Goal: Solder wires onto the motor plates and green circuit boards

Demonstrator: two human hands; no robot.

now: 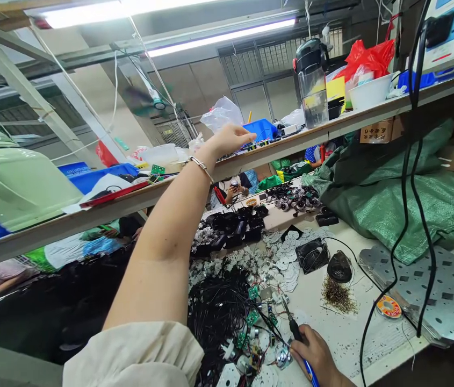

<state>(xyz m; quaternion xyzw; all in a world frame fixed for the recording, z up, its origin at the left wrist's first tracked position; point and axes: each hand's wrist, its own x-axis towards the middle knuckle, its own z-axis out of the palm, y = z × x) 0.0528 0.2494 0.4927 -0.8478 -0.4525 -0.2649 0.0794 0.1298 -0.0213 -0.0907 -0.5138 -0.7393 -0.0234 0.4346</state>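
Observation:
My left hand [230, 138] is raised to the shelf [291, 141], its fingers closed among small parts on the shelf's edge; what they hold, if anything, is hidden. Low on the bench, my right hand [316, 352] grips a soldering iron [294, 328] with a black grip and blue handle. Its metal tip points up and away, close to small green circuit boards [253, 317] and wired parts. Beside these boards lies a heap of black cables [221, 295]. White plastic pieces [251, 258] are scattered behind them.
A solder spool [389, 307], a pile of tiny brass-coloured pieces [337, 295] and a perforated metal plate [432, 290] lie to the right. Black cords [408, 215] hang in front. On the shelf stand a bottle [313, 88] and a white bowl [369, 92]. People sit beyond.

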